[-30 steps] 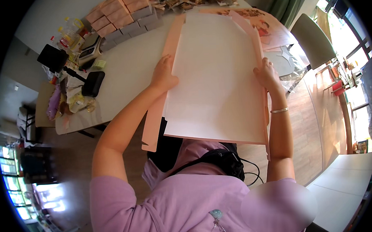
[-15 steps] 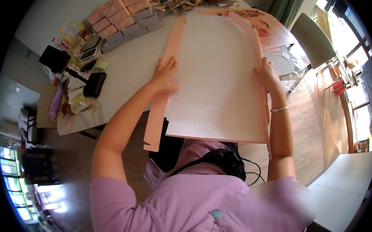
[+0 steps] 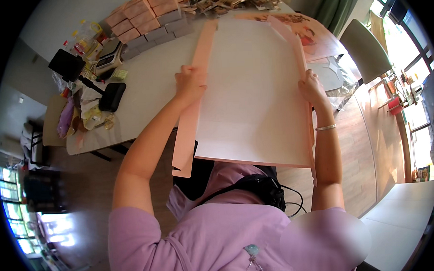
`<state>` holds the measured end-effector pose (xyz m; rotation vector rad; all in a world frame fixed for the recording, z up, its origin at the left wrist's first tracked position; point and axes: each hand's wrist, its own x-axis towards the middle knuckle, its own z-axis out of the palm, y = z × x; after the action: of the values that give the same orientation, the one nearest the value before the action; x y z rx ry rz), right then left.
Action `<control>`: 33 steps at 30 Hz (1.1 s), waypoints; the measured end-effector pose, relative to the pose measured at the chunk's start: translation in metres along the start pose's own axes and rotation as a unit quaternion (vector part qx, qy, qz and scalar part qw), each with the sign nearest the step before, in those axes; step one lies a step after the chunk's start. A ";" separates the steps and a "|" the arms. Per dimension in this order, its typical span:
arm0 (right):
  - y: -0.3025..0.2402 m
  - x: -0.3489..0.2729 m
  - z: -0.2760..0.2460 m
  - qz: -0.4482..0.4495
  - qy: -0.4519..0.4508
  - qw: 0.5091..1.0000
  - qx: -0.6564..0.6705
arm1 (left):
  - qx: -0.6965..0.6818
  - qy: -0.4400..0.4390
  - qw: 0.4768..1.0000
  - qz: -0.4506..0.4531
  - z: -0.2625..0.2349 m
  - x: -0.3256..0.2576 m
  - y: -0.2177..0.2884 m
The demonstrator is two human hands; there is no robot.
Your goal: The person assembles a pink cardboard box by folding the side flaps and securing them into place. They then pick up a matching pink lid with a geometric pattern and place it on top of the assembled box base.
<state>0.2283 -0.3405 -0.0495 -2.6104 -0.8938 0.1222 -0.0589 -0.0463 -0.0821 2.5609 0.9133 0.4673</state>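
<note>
A large flat sheet of cardboard [image 3: 254, 95], white on its inner face with pale pink flaps along both long sides, lies over the near edge of the white table [image 3: 147, 85] and reaches toward my chest. My left hand [image 3: 190, 83] grips the left pink flap [image 3: 190, 132] and bends it along its fold. On the opposite side, my right hand [image 3: 313, 88] holds the right flap edge; a thin bracelet sits on that wrist.
Stacked pink and grey boxes [image 3: 146, 17] fill the table's far left. Bottles, a black case [image 3: 111, 96] and small clutter sit at the left end. More printed pink card [image 3: 314, 29] lies at the far right. A chair [image 3: 366, 51] stands beyond, on wooden floor.
The left pink flap has swung from lying flat toward standing up along its fold, with my left hand pressing it. The right hand has hardly moved.
</note>
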 end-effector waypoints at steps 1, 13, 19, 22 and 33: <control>0.001 0.000 0.000 -0.001 -0.002 1.000 0.002 | -0.049 0.034 0.998 -0.028 -0.001 0.000 0.003; -0.015 -0.008 -0.008 0.072 -0.005 0.996 0.052 | 0.136 -0.099 0.985 0.030 -0.035 -0.005 0.074; -0.006 -0.003 -0.008 0.042 -0.013 0.999 0.022 | 0.134 -0.169 0.977 -0.001 -0.031 0.012 0.093; -0.008 -0.009 -0.011 0.045 0.001 0.999 -0.004 | 0.049 -0.186 0.981 -0.033 -0.039 0.011 0.091; -0.017 -0.056 -0.019 -0.027 -0.015 0.997 -0.071 | 0.034 -0.228 0.972 -0.042 -0.043 0.017 0.088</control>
<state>0.1780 -0.3682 -0.0272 -2.7181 -1.0182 0.0869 -0.0180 -0.0877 -0.0016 2.5162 0.8680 -0.1783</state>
